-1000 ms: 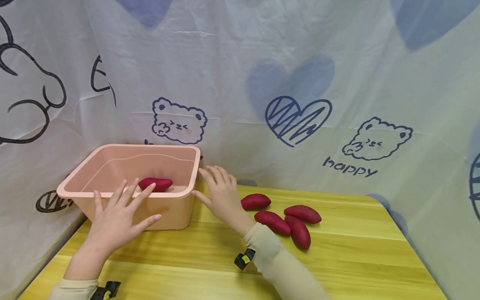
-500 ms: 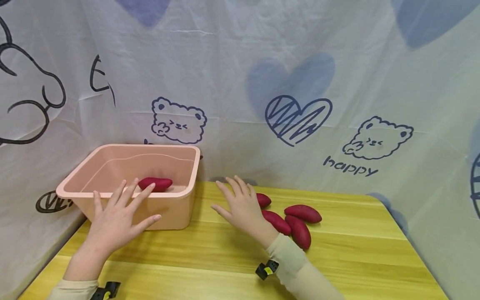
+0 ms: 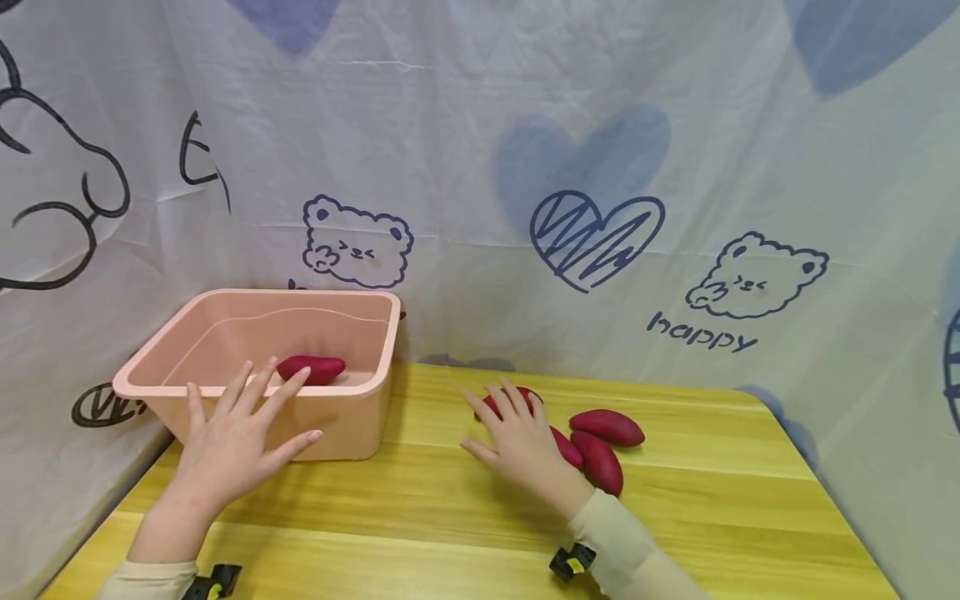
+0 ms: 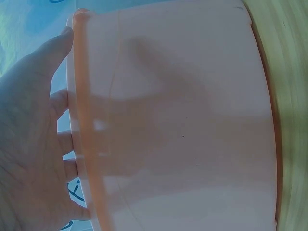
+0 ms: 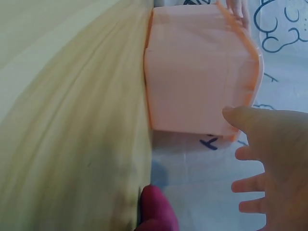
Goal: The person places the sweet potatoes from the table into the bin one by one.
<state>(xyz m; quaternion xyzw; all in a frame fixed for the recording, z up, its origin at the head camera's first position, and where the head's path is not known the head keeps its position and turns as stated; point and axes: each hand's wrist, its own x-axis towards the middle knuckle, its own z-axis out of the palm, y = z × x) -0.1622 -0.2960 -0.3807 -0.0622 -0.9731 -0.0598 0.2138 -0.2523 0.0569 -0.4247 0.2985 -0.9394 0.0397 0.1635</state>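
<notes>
A pink plastic basin (image 3: 348,423) stands at the left of the table, with one purple sweet potato (image 3: 321,368) inside. My left hand (image 3: 225,454) rests its spread fingers at the basin's near rim; the left wrist view shows fingertips and thumb along that edge. My right hand (image 3: 528,450), fingers extended and apart, hovers over the sweet potatoes on the table and holds nothing. It partly covers two of them, including the nearer one (image 3: 567,450). Just right of it lie another sweet potato (image 3: 600,463) and one behind that (image 3: 607,427).
The yellow wood-grain table (image 3: 720,500) reaches back to a white curtain (image 3: 480,275) printed with hearts and bears. This cloth also hangs along the left side. A black device (image 3: 572,562) is strapped at the right wrist.
My right hand has moved from beside the basin's right edge rightward and nearer, over the sweet potatoes. My left hand and the basin have stayed in place.
</notes>
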